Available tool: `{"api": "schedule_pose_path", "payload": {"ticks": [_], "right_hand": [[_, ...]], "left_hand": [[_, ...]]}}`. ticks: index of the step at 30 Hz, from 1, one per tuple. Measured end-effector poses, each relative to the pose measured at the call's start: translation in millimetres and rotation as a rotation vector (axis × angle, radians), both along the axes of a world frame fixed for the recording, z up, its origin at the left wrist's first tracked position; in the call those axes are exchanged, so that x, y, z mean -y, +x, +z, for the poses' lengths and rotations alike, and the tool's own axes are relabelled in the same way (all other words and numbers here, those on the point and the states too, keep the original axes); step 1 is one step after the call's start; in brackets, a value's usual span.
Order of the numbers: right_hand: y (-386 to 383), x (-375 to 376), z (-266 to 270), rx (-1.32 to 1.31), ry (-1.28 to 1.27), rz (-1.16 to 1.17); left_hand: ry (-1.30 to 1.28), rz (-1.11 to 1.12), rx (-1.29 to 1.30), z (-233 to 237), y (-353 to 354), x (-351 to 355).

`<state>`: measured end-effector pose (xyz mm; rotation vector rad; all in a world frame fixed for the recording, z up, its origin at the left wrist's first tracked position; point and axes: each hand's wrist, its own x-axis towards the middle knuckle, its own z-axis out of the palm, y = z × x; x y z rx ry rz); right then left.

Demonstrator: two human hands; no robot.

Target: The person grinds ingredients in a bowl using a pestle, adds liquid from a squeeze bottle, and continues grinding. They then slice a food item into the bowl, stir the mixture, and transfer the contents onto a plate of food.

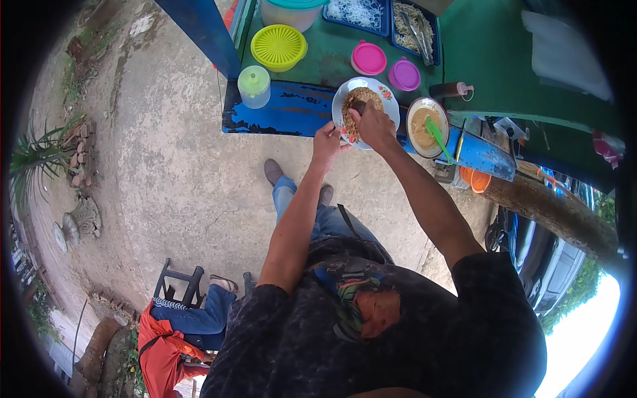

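Observation:
A white plate (393, 106) with red flower prints sits at the edge of the blue counter ledge. Brown crumbly ground food (367, 95) covers much of it. My left hand (327, 142) grips the plate's near left rim, thumb on top. Over the food, my right hand (376, 127) is closed on a dark brown pestle (359, 106), whose rounded end presses into the crumbs; its grip end is hidden by my fingers. Just right of the plate stands a bowl of tan sauce (421, 126) with a green spoon (437, 137) in it.
Behind the plate are pink (369, 58) and purple (404, 74) lidded tubs, a yellow-green container (279, 48), a clear jar (254, 86), and blue trays of white noodles (358, 13) and sprouts with tongs (419, 34). A person in red (166, 345) sits behind me.

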<state>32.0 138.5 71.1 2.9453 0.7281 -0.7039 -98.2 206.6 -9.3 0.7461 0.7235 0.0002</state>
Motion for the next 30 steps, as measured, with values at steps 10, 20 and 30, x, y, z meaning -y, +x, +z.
{"api": "schedule_pose_path", "payload": {"ticks": [10, 20, 30], "right_hand": [[2.4, 12.4, -2.6, -0.006, 0.008, -0.003], [38.7, 5.9, 3.8, -0.17, -0.001, -0.202], [2.0, -8.3, 9.8, -0.094, -0.064, 0.057]], "left_hand": [[0.074, -0.028, 0.073, -0.2, 4.6, -14.2], [0.0, 0.002, 0.015, 12.7, 2.6, -8.3], [0.014, -0.053, 0.012, -4.1, 2.9, -8.5]]}}
